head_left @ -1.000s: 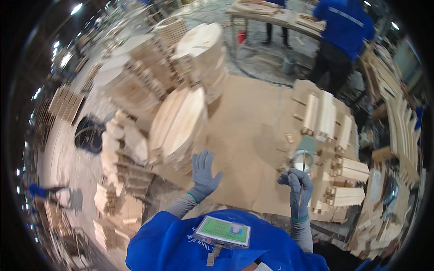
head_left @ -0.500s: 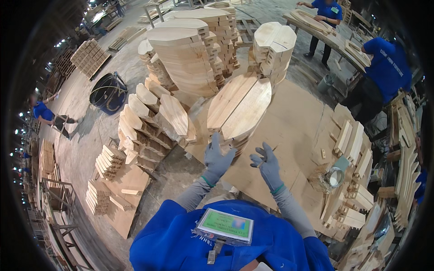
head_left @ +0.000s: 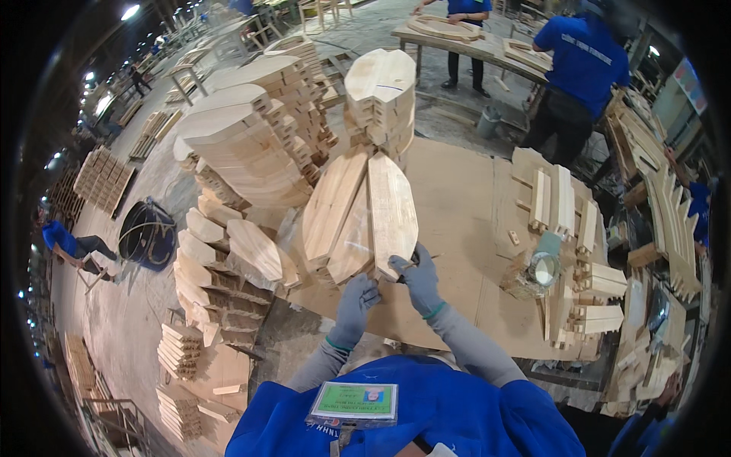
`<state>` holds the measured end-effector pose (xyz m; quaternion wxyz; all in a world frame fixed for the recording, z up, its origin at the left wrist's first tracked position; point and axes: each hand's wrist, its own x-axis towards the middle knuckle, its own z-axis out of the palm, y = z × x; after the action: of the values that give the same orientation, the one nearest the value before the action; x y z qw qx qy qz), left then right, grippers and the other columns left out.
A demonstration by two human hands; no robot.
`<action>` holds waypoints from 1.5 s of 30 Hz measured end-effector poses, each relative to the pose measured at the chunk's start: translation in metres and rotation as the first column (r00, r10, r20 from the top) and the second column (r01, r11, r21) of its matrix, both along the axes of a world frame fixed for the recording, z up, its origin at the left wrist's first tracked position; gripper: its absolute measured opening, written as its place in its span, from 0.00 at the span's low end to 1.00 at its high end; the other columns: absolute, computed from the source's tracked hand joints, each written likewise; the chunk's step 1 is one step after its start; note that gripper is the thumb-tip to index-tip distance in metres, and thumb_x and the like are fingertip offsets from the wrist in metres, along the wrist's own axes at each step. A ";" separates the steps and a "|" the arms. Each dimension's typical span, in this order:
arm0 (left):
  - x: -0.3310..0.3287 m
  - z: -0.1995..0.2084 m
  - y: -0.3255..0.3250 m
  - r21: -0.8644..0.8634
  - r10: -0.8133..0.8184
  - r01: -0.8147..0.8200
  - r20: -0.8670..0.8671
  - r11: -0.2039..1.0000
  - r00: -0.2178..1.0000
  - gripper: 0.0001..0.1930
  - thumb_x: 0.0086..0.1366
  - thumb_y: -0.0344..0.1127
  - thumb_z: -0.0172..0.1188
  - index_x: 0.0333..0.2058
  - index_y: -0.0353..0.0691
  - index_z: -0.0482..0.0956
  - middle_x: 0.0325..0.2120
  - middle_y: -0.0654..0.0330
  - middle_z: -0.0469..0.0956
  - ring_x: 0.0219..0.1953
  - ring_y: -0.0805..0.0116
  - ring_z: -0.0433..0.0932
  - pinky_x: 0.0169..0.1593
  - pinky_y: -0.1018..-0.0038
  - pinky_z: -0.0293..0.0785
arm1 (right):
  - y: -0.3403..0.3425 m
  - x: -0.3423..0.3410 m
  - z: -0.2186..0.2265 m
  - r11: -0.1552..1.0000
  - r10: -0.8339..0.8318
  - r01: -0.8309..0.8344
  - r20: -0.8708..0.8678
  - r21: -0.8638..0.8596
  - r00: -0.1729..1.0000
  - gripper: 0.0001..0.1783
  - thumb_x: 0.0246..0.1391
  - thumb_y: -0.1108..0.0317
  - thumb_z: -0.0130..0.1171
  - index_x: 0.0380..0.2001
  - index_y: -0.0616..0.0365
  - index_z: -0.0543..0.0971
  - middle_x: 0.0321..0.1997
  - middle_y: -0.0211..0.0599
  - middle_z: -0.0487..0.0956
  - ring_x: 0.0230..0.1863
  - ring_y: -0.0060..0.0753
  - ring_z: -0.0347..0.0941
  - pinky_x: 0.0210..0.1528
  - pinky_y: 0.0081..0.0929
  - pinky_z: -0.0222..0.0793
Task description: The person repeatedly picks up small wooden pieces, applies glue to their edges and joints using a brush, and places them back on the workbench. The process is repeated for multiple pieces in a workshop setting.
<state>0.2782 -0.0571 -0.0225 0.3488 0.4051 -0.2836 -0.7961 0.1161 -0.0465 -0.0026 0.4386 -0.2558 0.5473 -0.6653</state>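
Note:
A stack of pale wooden boards with angled ends stands in front of me. Its upper right board [head_left: 392, 217] is swung apart from the upper left board [head_left: 335, 202], and a board beneath shows in the wedge-shaped gap. My right hand [head_left: 419, 282], in a grey glove, grips the near end of the right board, thumb on top. A thin stick pokes out by its fingers. My gloved left hand [head_left: 354, 308] is closed just below the near end of the stack, fingers curled; what they hold, if anything, is hidden.
Taller board stacks [head_left: 244, 148] and another stack [head_left: 381, 91] stand beyond. Leaning board pieces [head_left: 202, 259] are at left. At right lie wooden strips [head_left: 562, 202] and a tape-wrapped container [head_left: 542, 270]. Co-workers stand by a far table [head_left: 487, 49]; a black tub [head_left: 148, 236] is on the floor.
The right board has been turned away from the left one, opening a gap. My right hand has moved onto its near end. My left hand's fingers have curled in. The view has shifted right.

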 end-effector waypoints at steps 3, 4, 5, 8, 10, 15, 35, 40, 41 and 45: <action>-0.034 0.004 -0.014 0.039 -0.126 0.152 -0.380 0.988 0.916 0.36 0.66 0.61 0.42 0.60 0.37 0.58 0.55 0.48 0.67 0.56 0.57 0.68 0.60 0.62 0.65 | 0.047 -0.020 0.051 0.992 0.093 -0.109 0.238 0.057 0.967 0.27 0.53 0.73 0.59 0.56 0.67 0.65 0.47 0.41 0.75 0.43 0.30 0.75 0.41 0.27 0.77; -0.049 0.007 -0.022 0.047 -0.146 0.188 -0.459 0.981 0.876 0.39 0.64 0.66 0.42 0.60 0.38 0.59 0.56 0.47 0.66 0.57 0.56 0.67 0.61 0.61 0.64 | 0.062 -0.027 0.071 0.984 0.132 -0.160 0.271 0.080 0.953 0.27 0.53 0.73 0.58 0.56 0.67 0.65 0.46 0.42 0.75 0.43 0.30 0.75 0.42 0.28 0.78; -0.067 0.007 -0.029 0.050 -0.161 0.217 -0.511 0.975 0.844 0.41 0.62 0.69 0.42 0.60 0.39 0.59 0.56 0.48 0.65 0.57 0.55 0.67 0.61 0.60 0.64 | 0.074 -0.032 0.080 0.975 0.159 -0.199 0.306 0.102 0.939 0.27 0.54 0.73 0.57 0.56 0.68 0.65 0.46 0.42 0.75 0.43 0.31 0.75 0.42 0.29 0.78; -0.129 0.012 -0.038 0.027 -0.218 0.337 -0.714 0.941 0.665 0.45 0.58 0.73 0.43 0.60 0.40 0.59 0.57 0.50 0.66 0.57 0.54 0.67 0.60 0.59 0.65 | 0.113 -0.045 0.066 0.971 0.153 -0.189 0.233 0.144 0.961 0.28 0.57 0.69 0.56 0.59 0.65 0.62 0.48 0.42 0.74 0.41 0.32 0.76 0.42 0.27 0.77; -0.140 0.004 -0.043 -0.024 -0.204 0.276 -0.734 0.961 0.647 0.43 0.58 0.73 0.43 0.57 0.40 0.63 0.51 0.50 0.71 0.52 0.55 0.72 0.57 0.59 0.69 | 0.137 -0.062 0.063 0.974 0.150 -0.168 0.123 0.151 0.981 0.26 0.60 0.69 0.52 0.60 0.65 0.61 0.47 0.42 0.74 0.39 0.32 0.76 0.42 0.27 0.77; -0.149 0.048 -0.014 0.023 -0.314 0.377 -0.508 0.926 0.802 0.42 0.57 0.70 0.48 0.55 0.38 0.66 0.41 0.48 0.77 0.43 0.54 0.77 0.50 0.61 0.74 | 0.232 -0.158 0.051 0.967 -0.251 0.252 -0.220 -0.025 0.943 0.28 0.68 0.53 0.36 0.61 0.62 0.62 0.44 0.42 0.73 0.37 0.27 0.75 0.40 0.26 0.76; -0.132 0.054 0.063 -0.014 -0.688 0.715 0.259 0.699 0.677 0.49 0.41 0.31 0.66 0.64 0.34 0.54 0.47 0.59 0.72 0.46 0.69 0.72 0.50 0.75 0.68 | 0.260 -0.282 -0.011 0.813 -0.582 0.571 -0.136 -0.116 0.801 0.02 0.53 0.76 0.58 0.31 0.64 0.77 0.28 0.35 0.78 0.34 0.24 0.76 0.38 0.20 0.74; -0.152 0.052 0.070 -0.022 -0.716 0.744 0.255 0.667 0.650 0.45 0.43 0.34 0.64 0.62 0.32 0.57 0.49 0.54 0.71 0.49 0.62 0.72 0.54 0.68 0.69 | 0.267 -0.291 -0.008 0.686 -0.643 0.725 0.419 -0.057 0.642 0.05 0.57 0.74 0.55 0.33 0.65 0.75 0.31 0.39 0.78 0.35 0.31 0.77 0.41 0.28 0.80; -0.160 0.054 0.073 -0.024 -0.717 0.745 0.253 0.667 0.650 0.43 0.43 0.34 0.64 0.60 0.30 0.59 0.46 0.52 0.72 0.48 0.60 0.74 0.54 0.65 0.70 | 0.273 -0.294 -0.017 0.693 -0.625 0.720 0.468 -0.037 0.625 0.06 0.57 0.73 0.55 0.34 0.66 0.75 0.32 0.40 0.78 0.35 0.32 0.78 0.42 0.30 0.80; -0.199 0.068 0.078 -0.005 -0.783 0.817 0.282 0.577 0.554 0.43 0.46 0.37 0.63 0.61 0.31 0.57 0.47 0.54 0.71 0.47 0.64 0.72 0.53 0.69 0.70 | 0.278 -0.297 -0.041 0.710 -0.522 0.704 0.653 -0.024 0.549 0.07 0.59 0.73 0.53 0.36 0.68 0.75 0.33 0.41 0.78 0.35 0.32 0.78 0.43 0.28 0.80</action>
<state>0.0796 0.0208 0.0451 -0.0638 0.3032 -0.5313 -0.7885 -0.1813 0.2312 -0.0435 0.2835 0.1199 0.3310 -0.8920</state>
